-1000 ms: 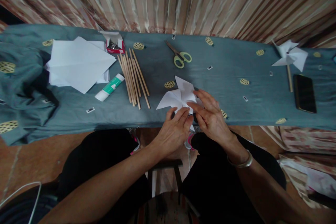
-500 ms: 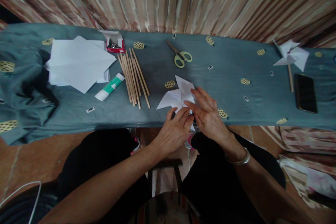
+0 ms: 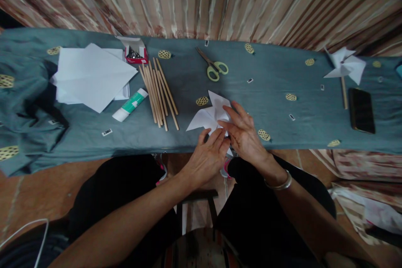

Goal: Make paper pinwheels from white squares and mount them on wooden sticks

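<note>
A folded white paper pinwheel shape lies near the front edge of a table covered with a blue-grey cloth. My left hand rests at its near side, fingertips pressed on the paper. My right hand lies over its right part, fingers laid across the folds and pressing them toward the centre. Much of the paper's near side is hidden under both hands. A metal bangle sits on my right wrist.
Left of the paper lie several wooden sticks, a glue stick, a stack of white sheets and a small red box of pins. Green-handled scissors lie behind. A finished pinwheel and a phone sit far right.
My right hand has slid a little left over the paper, its fingers closing in on the centre. My left hand has hardly moved. The view has shifted slightly.
</note>
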Tool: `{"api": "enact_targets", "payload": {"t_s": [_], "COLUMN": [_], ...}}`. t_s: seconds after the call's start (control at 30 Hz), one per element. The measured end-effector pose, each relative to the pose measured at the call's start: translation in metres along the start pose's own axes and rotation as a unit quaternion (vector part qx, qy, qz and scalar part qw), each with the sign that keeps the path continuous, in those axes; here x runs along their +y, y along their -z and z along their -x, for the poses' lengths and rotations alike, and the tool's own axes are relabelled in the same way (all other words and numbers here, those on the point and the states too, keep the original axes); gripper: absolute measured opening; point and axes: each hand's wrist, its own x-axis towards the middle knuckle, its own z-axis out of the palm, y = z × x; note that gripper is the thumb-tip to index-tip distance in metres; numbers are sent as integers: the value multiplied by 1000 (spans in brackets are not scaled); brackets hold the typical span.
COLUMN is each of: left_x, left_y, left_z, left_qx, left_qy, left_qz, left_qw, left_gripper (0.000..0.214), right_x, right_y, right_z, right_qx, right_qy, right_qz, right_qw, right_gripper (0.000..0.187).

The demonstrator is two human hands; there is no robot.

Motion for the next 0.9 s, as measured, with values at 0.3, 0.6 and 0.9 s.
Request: {"api": "enact_targets", "payload": {"t_s": [0.3, 0.6, 0.9], "left_x": [-2, -45, -66], "left_y": [2, 43, 43], "left_z": [4, 10, 7], "left_qx": [13, 128, 168], "left_qy": [-12, 50, 126], "left_qz": [35, 61, 102], "left_qw": [999, 989, 972], "left_gripper": [28, 29, 30], "right_x": [2, 6, 22], "right_y": [-11, -7, 13], "right_z": [13, 13, -3], "right_qx": [27, 32, 132], "right_qy": [-2, -3, -107], "right_qz": [4, -22, -178], "right_qw": [1000, 999, 969], "right_gripper": [57, 55, 39]}}
